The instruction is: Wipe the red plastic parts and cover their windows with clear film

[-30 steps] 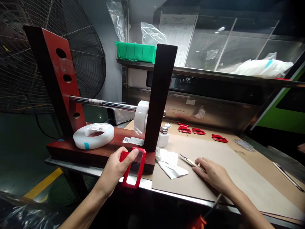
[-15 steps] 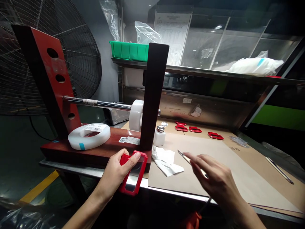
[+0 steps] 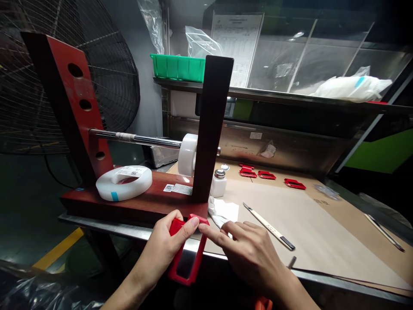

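My left hand [image 3: 166, 245] grips a red rectangular frame part [image 3: 190, 265] with a dark, shiny window, thumb on its top edge. It hangs tilted in front of the bench edge. My right hand [image 3: 250, 245] has come to the part's upper right corner, its index fingertip touching there. The other fingers are loosely bent, and the thumb is hidden. A slim cream-handled craft knife [image 3: 269, 226] lies on the brown paper to the right. Beside my right hand is a crumpled white wipe [image 3: 226, 211], partly covered by the fingers.
A red-brown stand [image 3: 214, 129] carries a rod with a clear tape roll [image 3: 187, 155]. Another roll [image 3: 124, 189] lies on its base. Behind the wipe stands a white bottle [image 3: 219, 185]. Several red parts [image 3: 295, 184] lie farther back. A second pen-like tool [image 3: 383, 232] is at right.
My right hand has moved left from over the craft knife to the red part, leaving the knife on the paper. My left hand and the part have shifted slightly down and right.
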Demonstrator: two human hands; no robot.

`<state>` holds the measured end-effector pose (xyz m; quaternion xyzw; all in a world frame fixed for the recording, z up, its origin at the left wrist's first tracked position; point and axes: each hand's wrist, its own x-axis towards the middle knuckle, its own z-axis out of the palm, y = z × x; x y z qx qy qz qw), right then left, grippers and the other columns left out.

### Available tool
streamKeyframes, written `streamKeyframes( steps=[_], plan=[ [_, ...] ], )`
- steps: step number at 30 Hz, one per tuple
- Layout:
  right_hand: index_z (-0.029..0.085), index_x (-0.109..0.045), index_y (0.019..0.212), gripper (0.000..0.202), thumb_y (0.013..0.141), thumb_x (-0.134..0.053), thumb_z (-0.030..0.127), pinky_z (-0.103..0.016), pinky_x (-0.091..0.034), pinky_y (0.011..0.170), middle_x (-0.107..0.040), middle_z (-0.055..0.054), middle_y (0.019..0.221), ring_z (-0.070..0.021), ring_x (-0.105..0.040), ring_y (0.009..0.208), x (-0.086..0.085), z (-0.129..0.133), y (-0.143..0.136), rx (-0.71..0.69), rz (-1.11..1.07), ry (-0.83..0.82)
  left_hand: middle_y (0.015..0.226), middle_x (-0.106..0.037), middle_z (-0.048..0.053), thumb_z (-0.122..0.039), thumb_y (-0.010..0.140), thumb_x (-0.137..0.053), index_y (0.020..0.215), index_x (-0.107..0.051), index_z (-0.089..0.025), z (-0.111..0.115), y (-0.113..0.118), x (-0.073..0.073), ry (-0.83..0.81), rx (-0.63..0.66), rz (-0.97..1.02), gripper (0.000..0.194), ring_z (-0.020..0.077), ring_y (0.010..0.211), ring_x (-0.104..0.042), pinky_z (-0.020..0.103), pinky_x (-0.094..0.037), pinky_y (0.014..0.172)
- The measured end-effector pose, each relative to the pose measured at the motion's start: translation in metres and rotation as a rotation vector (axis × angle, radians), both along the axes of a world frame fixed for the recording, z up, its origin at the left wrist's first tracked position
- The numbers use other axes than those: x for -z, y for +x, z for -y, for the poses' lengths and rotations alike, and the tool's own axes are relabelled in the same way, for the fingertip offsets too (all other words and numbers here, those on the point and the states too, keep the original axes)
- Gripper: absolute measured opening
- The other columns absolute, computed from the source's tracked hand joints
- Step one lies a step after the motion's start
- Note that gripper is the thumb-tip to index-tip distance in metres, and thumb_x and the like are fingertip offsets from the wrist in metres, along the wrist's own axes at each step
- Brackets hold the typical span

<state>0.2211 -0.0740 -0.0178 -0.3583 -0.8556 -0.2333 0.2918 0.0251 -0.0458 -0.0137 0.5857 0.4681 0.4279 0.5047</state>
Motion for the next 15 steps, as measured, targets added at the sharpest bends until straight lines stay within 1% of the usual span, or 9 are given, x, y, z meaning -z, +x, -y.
streamKeyframes(
  steps=[2,3,5,6,8,9,11,13,15],
  plan=[
    [0.027,-0.050,0.134,0.049,0.091,-0.041,0.006,-0.025,-0.033,0.052,-0.060,0.002,0.072,-0.0120,-0.046,0.053,0.002,0.002,0.000,-0.052,-0.083,-0.096,0.060,-0.030,-0.008,-0.062,0.077,-0.059,0.063,-0.035,-0.021,0.002,-0.001,0.000,0.032,-0.004,-0.030,0.050,0.0103,0.057,-0.027,0.022,-0.026,0.053],
    [0.026,-0.049,0.135,0.049,0.091,-0.041,0.006,-0.024,-0.036,0.053,-0.061,0.001,0.073,-0.0117,-0.047,0.055,0.003,0.004,0.000,-0.093,-0.157,-0.140,0.060,-0.030,-0.008,-0.061,0.077,-0.058,0.063,-0.034,-0.021,0.004,-0.001,0.000,0.049,-0.006,-0.042,0.049,0.0102,0.057,-0.027,0.022,-0.027,0.053],
    [0.022,-0.051,0.131,0.044,0.091,-0.042,0.008,-0.022,-0.040,0.056,-0.063,0.000,0.077,-0.0105,-0.051,0.059,0.002,0.006,-0.003,-0.165,-0.372,-0.245,0.059,-0.031,-0.008,-0.060,0.079,-0.057,0.064,-0.034,-0.021,0.007,-0.002,0.001,0.077,-0.013,-0.066,0.048,0.0102,0.056,-0.028,0.022,-0.027,0.053],
    [0.021,-0.055,0.125,0.037,0.092,-0.045,0.011,-0.021,-0.042,0.058,-0.064,0.000,0.078,-0.0098,-0.054,0.062,0.002,0.006,-0.004,-0.184,-0.496,-0.323,0.059,-0.032,-0.008,-0.059,0.079,-0.057,0.064,-0.034,-0.021,0.009,-0.003,0.001,0.095,-0.016,-0.074,0.046,0.0103,0.055,-0.030,0.023,-0.028,0.052],
    [0.020,-0.065,0.104,0.018,0.091,-0.053,0.020,-0.020,-0.044,0.059,-0.065,-0.001,0.079,-0.0086,-0.055,0.063,-0.001,0.006,-0.009,-0.184,-0.729,-0.533,0.058,-0.035,-0.008,-0.057,0.079,-0.057,0.066,-0.035,-0.022,0.012,-0.005,0.005,0.166,-0.015,-0.090,0.043,0.0105,0.055,-0.032,0.023,-0.029,0.052],
    [0.019,-0.068,0.094,0.014,0.090,-0.056,0.026,-0.019,-0.043,0.057,-0.064,0.000,0.077,-0.0080,-0.054,0.061,-0.002,0.005,-0.011,-0.176,-0.823,-0.652,0.059,-0.036,-0.008,-0.056,0.079,-0.057,0.067,-0.035,-0.022,0.013,-0.007,0.008,0.224,-0.014,-0.105,0.042,0.0106,0.054,-0.033,0.023,-0.029,0.051],
    [0.017,-0.068,0.080,0.022,0.087,-0.061,0.037,-0.019,-0.039,0.051,-0.060,0.000,0.072,-0.0061,-0.048,0.054,-0.005,0.003,-0.014,-0.194,-0.946,-0.869,0.059,-0.035,-0.008,-0.051,0.081,-0.057,0.068,-0.036,-0.023,0.013,-0.011,0.016,0.391,-0.010,-0.161,0.038,0.0103,0.053,-0.034,0.023,-0.030,0.050],
    [0.016,-0.068,0.076,0.029,0.085,-0.063,0.043,-0.018,-0.034,0.047,-0.056,0.002,0.068,-0.0044,-0.042,0.050,-0.007,0.000,-0.016,-0.256,-0.992,-1.036,0.060,-0.035,-0.008,-0.046,0.082,-0.059,0.070,-0.038,-0.023,0.011,-0.017,0.026,0.589,-0.008,-0.238,0.034,0.0098,0.051,-0.036,0.022,-0.031,0.050],
    [0.015,-0.068,0.077,0.029,0.083,-0.065,0.043,-0.018,-0.034,0.050,-0.055,0.002,0.068,-0.0047,-0.043,0.054,-0.008,-0.002,-0.016,-0.310,-0.984,-1.146,0.063,-0.036,-0.007,-0.042,0.084,-0.059,0.074,-0.039,-0.023,0.010,-0.023,0.033,0.764,-0.018,-0.306,0.030,0.0099,0.052,-0.040,0.022,-0.034,0.052]
  ],
)
